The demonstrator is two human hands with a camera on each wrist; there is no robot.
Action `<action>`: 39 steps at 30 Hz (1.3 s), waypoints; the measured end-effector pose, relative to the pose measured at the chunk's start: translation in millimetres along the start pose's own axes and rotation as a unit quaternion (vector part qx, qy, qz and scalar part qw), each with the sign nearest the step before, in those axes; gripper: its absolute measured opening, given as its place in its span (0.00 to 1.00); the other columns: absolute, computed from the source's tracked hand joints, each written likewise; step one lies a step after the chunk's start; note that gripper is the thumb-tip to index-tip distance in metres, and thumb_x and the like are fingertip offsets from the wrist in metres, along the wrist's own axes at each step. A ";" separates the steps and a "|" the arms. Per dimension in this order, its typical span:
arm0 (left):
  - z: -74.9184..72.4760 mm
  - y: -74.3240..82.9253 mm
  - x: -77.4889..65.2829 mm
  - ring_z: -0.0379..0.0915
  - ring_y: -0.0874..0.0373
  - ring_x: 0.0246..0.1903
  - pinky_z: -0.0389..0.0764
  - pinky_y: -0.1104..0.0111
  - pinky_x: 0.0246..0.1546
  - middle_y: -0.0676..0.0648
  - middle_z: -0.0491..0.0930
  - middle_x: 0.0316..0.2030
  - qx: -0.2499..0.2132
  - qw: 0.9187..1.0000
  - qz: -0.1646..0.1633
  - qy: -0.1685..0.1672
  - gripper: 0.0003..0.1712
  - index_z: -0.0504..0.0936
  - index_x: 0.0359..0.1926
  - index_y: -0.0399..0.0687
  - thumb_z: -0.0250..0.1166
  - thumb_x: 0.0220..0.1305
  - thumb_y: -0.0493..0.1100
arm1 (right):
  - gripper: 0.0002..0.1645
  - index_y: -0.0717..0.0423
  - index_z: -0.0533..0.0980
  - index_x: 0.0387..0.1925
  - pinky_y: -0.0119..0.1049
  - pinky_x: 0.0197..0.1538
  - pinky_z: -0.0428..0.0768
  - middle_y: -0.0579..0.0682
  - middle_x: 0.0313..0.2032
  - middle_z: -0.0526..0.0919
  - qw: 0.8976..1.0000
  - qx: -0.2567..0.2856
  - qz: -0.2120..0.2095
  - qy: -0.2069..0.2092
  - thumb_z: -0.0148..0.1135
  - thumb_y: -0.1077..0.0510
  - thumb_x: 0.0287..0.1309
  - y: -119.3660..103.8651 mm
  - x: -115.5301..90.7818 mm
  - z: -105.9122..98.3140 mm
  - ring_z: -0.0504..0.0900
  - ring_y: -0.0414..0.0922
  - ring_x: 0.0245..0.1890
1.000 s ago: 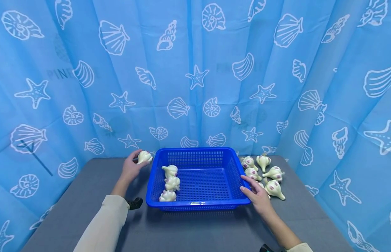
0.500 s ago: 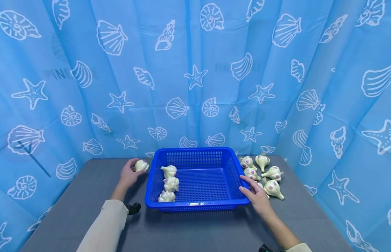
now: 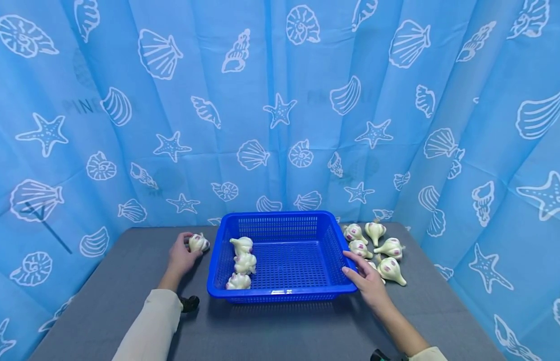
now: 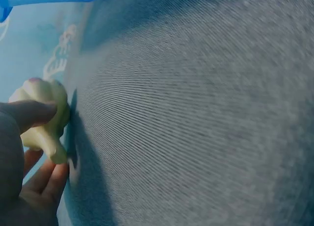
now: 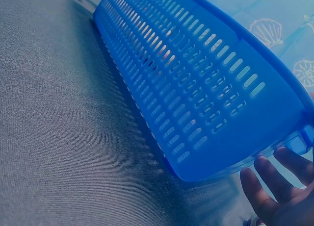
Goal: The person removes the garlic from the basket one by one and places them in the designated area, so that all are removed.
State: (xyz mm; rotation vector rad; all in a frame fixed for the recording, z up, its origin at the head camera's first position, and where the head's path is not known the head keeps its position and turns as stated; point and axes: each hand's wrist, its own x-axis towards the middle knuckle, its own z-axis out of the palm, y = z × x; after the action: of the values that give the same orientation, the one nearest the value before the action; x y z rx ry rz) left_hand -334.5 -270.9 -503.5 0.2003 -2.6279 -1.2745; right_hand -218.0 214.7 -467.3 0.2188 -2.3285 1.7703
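My left hand (image 3: pixel 180 256) holds a garlic bulb (image 3: pixel 199 242) low over the table, left of the blue plastic basket (image 3: pixel 280 291). In the left wrist view the thumb lies across the pale bulb (image 4: pixel 59 106), its stem points down toward the fingers, and its side is right at the cloth. My right hand (image 3: pixel 371 283) grips the basket's right rim near the front corner. The right wrist view shows its fingertips (image 5: pixel 265 169) along the outside of the basket wall. Three garlic bulbs (image 3: pixel 245 263) stand in a row along the basket's left inner side.
Several garlic bulbs (image 3: pixel 390 248) lie to the right of the basket, one partly hidden behind my right hand. A grey cloth (image 3: pixel 280 333) covers the table. A blue curtain (image 3: pixel 280 150) with white shell prints hangs close behind it.
My left hand has lowered the garlic bulb to the left and toward me, down close to the table, and the bulb has turned. The right hand stays at the basket rim.
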 end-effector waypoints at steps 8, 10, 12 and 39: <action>-6.4 -0.2 -5.5 0.67 0.36 0.51 0.69 0.44 0.50 0.30 0.67 0.53 0.064 0.997 -0.003 0.052 0.34 0.64 0.65 0.38 0.67 0.59 0.33 | 0.27 0.63 0.69 0.64 0.24 0.48 0.73 0.65 0.64 0.68 1.000 -0.007 -0.003 -0.004 0.59 0.61 0.65 0.1 1.9 0.0 0.72 0.57 0.57; -7.2 -0.3 -5.2 0.68 0.37 0.49 0.71 0.46 0.47 0.31 0.68 0.51 0.071 0.996 -0.004 0.055 0.35 0.64 0.66 0.38 0.67 0.59 0.33 | 0.27 0.64 0.69 0.64 0.23 0.48 0.74 0.65 0.63 0.69 1.000 -0.006 -0.015 -0.001 0.60 0.62 0.65 1.3 2.5 0.3 0.73 0.55 0.56; -8.7 -1.0 -4.0 0.68 0.37 0.48 0.71 0.47 0.47 0.30 0.69 0.50 0.077 0.996 0.000 0.054 0.35 0.64 0.66 0.37 0.67 0.58 0.33 | 0.27 0.65 0.70 0.63 0.23 0.49 0.73 0.64 0.62 0.70 1.000 -0.010 -0.025 0.004 0.60 0.62 0.64 2.5 3.2 0.5 0.73 0.53 0.56; -38.8 24.1 -2.3 0.74 0.44 0.40 0.74 0.54 0.37 0.35 0.72 0.51 0.092 0.989 0.093 0.075 0.28 0.73 0.61 0.41 0.68 0.60 0.38 | 0.27 0.62 0.71 0.63 0.22 0.50 0.72 0.63 0.62 0.71 1.000 -0.025 -0.010 0.006 0.61 0.59 0.64 4.4 0.9 -0.6 0.72 0.55 0.58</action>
State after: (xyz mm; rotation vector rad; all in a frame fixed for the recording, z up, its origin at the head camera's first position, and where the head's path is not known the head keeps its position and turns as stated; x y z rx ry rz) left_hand -323.3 -285.0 -461.5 0.0747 -2.5633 -0.9220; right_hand -220.0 216.4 -471.0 0.2222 -2.3501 1.6960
